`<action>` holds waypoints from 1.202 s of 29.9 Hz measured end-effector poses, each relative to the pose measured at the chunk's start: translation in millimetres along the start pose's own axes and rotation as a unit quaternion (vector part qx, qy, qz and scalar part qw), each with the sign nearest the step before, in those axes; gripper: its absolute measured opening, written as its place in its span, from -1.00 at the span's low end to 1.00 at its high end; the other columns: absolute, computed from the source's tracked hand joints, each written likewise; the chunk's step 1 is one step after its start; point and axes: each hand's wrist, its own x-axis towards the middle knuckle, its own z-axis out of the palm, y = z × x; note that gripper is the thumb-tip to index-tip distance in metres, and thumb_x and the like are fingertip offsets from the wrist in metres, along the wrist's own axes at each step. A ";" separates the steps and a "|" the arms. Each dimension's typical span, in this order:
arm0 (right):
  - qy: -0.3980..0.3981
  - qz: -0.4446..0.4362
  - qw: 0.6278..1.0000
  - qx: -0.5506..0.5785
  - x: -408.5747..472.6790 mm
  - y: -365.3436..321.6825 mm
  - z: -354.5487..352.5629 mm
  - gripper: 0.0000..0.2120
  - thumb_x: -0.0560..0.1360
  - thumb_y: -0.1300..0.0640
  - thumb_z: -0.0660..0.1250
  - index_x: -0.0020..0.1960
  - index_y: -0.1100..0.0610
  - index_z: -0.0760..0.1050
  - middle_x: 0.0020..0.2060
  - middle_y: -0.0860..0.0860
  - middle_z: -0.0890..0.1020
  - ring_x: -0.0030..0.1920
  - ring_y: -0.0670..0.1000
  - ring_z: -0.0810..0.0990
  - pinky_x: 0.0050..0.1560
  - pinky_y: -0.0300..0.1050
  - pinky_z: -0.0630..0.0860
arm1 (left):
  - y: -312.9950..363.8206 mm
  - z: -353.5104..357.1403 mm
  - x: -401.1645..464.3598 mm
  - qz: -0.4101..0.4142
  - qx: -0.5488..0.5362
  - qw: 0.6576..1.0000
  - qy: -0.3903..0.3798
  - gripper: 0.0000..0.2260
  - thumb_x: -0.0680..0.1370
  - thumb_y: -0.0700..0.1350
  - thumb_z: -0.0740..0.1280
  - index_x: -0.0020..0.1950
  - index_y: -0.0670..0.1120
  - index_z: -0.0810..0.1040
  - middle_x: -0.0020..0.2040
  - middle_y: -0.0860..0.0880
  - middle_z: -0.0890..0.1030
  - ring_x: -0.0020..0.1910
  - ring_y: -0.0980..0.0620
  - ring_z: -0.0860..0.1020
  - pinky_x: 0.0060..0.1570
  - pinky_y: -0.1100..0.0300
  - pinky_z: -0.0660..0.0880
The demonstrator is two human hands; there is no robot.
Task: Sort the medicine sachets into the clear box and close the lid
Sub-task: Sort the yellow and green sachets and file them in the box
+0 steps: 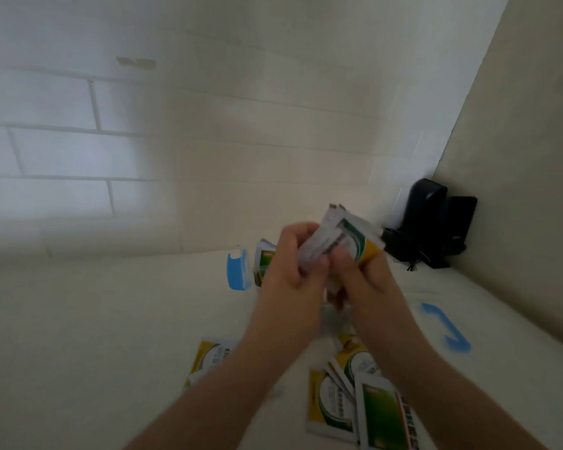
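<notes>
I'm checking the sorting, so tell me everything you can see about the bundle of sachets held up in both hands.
The bundle of sachets is a fanned stack of flat white packets; the front one shows green and yellow print. It is tilted, raised above the table, gripped by the left hand and right hand at its lower end. Blur hides the text.

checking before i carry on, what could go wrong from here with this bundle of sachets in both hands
1. The left hand and right hand pinch a fanned stack of sachets; one could slip out.
2. Loose sachets lie under the forearms near the table's front and might get swept off.
3. The clear box sits mostly hidden behind the hands, so a drop could miss it.
</notes>
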 end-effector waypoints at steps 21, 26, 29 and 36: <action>-0.064 0.155 0.965 -0.203 84.7 44.3 -6.2 -0.94 0.42 0.04 0.27 -0.16 0.01 0.41 -0.18 0.03 0.63 -0.16 0.04 0.63 -0.09 0.05 0.62 | -40.6 -60.5 83.2 -0.035 0.551 0.738 -0.389 -0.69 0.52 0.04 0.11 -0.03 -0.02 0.62 -0.02 -0.12 0.62 -0.02 -0.10 0.54 0.01 -0.05 0.49; -0.176 0.128 0.924 -0.314 82.3 36.5 0.0 -0.81 0.40 0.05 0.28 -0.10 0.18 0.47 -0.28 0.10 0.58 -0.30 0.01 0.55 -0.23 -0.09 0.54 | -46.0 -60.0 81.9 -0.001 0.562 0.733 -0.383 -0.69 0.54 -0.01 0.10 -0.06 -0.06 0.62 -0.02 -0.07 0.63 0.05 -0.07 0.46 0.10 -0.04 0.40; -0.248 0.135 0.862 -0.420 84.9 30.7 8.9 -0.82 0.39 0.07 0.28 -0.31 0.15 0.40 -0.42 0.04 0.46 -0.42 -0.06 0.40 -0.41 -0.21 0.35 | -47.0 -60.4 80.4 0.005 0.555 0.741 -0.378 -0.70 0.53 -0.03 0.10 -0.08 -0.06 0.62 -0.02 -0.05 0.62 0.03 -0.06 0.45 0.09 -0.04 0.40; -0.282 0.178 0.854 -0.400 93.6 25.4 14.4 -0.61 0.42 -0.13 0.25 -0.03 0.19 0.50 -0.35 0.02 0.51 -0.35 -0.03 0.46 -0.34 -0.17 0.36 | -45.7 -61.3 78.9 0.011 0.539 0.762 -0.360 -0.72 0.52 -0.06 0.14 -0.21 -0.18 0.56 -0.18 -0.15 0.57 -0.15 -0.11 0.48 -0.05 -0.07 0.44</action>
